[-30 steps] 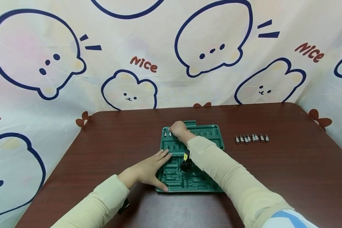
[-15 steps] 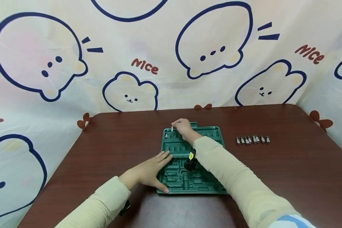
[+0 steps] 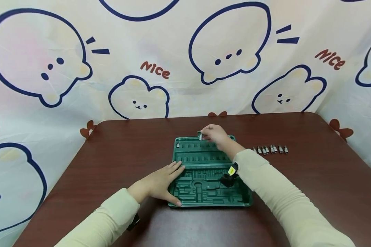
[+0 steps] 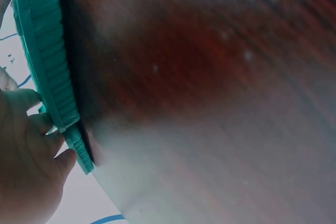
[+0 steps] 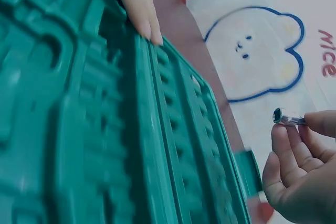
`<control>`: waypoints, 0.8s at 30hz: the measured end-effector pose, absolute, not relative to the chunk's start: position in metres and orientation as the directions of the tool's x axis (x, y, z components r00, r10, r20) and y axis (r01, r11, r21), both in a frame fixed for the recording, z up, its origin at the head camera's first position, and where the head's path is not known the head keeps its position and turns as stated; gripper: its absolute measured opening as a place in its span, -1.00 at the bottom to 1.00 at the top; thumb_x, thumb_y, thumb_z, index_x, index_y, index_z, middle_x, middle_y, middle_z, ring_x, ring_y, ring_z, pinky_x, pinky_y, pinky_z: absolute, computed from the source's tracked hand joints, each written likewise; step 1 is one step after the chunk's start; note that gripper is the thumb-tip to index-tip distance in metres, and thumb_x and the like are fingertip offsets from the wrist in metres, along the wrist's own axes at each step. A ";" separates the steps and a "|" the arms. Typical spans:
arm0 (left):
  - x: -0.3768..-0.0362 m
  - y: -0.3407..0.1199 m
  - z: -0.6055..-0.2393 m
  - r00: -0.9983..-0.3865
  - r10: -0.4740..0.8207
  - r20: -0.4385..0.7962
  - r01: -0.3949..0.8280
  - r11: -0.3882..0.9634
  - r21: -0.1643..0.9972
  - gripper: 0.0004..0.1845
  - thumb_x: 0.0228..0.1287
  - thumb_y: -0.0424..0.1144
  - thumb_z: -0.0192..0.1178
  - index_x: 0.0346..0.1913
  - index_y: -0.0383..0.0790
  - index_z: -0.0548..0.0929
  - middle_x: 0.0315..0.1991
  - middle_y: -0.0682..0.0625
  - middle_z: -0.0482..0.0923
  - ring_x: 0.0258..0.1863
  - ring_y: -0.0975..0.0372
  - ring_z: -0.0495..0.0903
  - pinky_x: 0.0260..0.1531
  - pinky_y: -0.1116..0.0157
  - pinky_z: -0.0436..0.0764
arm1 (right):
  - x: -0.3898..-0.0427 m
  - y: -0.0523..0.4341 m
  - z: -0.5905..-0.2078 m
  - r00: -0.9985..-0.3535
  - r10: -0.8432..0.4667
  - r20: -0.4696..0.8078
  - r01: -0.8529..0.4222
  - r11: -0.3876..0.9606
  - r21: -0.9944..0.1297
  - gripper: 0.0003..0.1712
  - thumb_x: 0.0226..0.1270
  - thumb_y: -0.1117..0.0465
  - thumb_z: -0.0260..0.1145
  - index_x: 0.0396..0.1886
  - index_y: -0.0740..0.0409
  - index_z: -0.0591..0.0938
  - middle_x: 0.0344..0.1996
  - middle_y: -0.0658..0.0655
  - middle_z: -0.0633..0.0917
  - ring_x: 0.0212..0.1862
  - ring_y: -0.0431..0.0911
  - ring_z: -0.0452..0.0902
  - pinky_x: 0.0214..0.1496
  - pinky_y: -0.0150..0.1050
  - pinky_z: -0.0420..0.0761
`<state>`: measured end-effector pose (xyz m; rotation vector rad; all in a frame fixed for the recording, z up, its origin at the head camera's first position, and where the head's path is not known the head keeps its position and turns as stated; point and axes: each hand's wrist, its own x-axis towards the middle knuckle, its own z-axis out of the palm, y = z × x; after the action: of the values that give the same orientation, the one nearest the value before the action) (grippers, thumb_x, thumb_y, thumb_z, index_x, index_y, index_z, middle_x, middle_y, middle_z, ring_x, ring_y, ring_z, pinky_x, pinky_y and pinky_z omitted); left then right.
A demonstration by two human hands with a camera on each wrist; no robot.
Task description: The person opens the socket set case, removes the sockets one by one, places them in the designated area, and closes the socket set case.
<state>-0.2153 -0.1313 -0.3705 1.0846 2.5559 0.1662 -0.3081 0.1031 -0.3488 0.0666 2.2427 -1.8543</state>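
Note:
A green plastic tool case point(image 3: 208, 206) lies unfolded on the table, its moulded slots facing up. My left hand point(image 3: 159, 181) rests on the case's left edge with fingers spread; the left wrist view shows the same hand point(image 4: 26, 166) against the case's side. Over the far edge of the lid, my right hand point(image 3: 217, 135) pinches a small silver socket point(image 5: 289, 118) between thumb and fingers. In the right wrist view its hollow end points away from the hand. Another socket point(image 3: 177, 145) sits in the far left slot of the lid.
To the right of the case, several silver sockets point(image 3: 272, 149) stand in a row on the brown table point(image 3: 312, 185). The right forearm passes close to the row's left end. Behind the table hangs a white curtain point(image 3: 179, 89) with cartoon drawings.
My right hand has taken the second socket out of the lid's far row, lifted it and carried it rightward. The left hand has stayed on the case's edge.

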 end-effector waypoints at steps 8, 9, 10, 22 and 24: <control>-0.215 -0.131 -0.368 -0.645 0.707 -0.291 0.672 0.705 0.225 0.18 -0.32 0.47 0.04 0.35 -0.11 -0.11 0.34 -0.05 -0.26 0.29 0.11 -0.24 0.16 0.11 -0.03 | -0.295 0.148 -0.348 -0.978 -0.075 -0.196 0.184 0.137 -0.973 -0.69 0.30 0.23 0.02 -0.11 0.42 0.37 -0.41 0.11 0.48 -0.38 -0.10 0.44 -0.07 -0.06 0.37; -0.215 -0.131 -0.368 -0.643 0.708 -0.292 0.673 0.705 0.226 0.18 -0.32 0.47 0.04 0.35 -0.11 -0.11 0.34 -0.05 -0.26 0.29 0.11 -0.24 0.16 0.11 -0.03 | -0.294 0.155 -0.348 -0.977 -0.067 -0.203 0.192 0.133 -0.972 -0.69 0.29 0.23 0.03 -0.11 0.40 0.37 -0.42 0.10 0.49 -0.38 -0.10 0.44 -0.06 -0.06 0.36; -0.215 -0.131 -0.368 -0.643 0.708 -0.292 0.673 0.705 0.226 0.18 -0.32 0.47 0.04 0.35 -0.11 -0.11 0.34 -0.04 -0.26 0.29 0.11 -0.24 0.16 0.11 -0.02 | -0.292 0.162 -0.348 -0.976 -0.062 -0.207 0.198 0.132 -0.971 -0.69 0.29 0.22 0.03 -0.11 0.40 0.37 -0.43 0.09 0.49 -0.38 -0.10 0.44 -0.05 -0.05 0.36; -0.216 -0.130 -0.371 -0.642 0.712 -0.285 0.665 0.702 0.257 0.19 -0.34 0.47 0.06 0.35 -0.12 -0.11 0.34 -0.05 -0.26 0.29 0.11 -0.25 0.14 0.08 0.02 | -0.267 0.253 -0.347 -0.974 0.063 -0.216 0.225 0.207 -0.952 -0.75 0.30 0.20 0.00 -0.18 0.33 0.36 -0.48 -0.01 0.48 -0.42 -0.21 0.44 -0.22 -0.25 0.46; -0.216 -0.130 -0.371 -0.642 0.714 -0.280 0.665 0.700 0.262 0.19 -0.34 0.46 0.06 0.35 -0.12 -0.12 0.34 -0.04 -0.26 0.29 0.11 -0.25 0.14 0.08 0.03 | -0.264 0.268 -0.348 -0.972 0.097 -0.215 0.231 0.205 -0.951 -0.73 0.30 0.20 -0.01 -0.15 0.35 0.35 -0.50 -0.03 0.48 -0.44 -0.24 0.44 -0.25 -0.28 0.47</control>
<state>-0.2161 -0.1298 -0.3713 1.0760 2.5482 0.1899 -0.2635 0.2676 -0.3481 0.3221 2.3524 -1.8883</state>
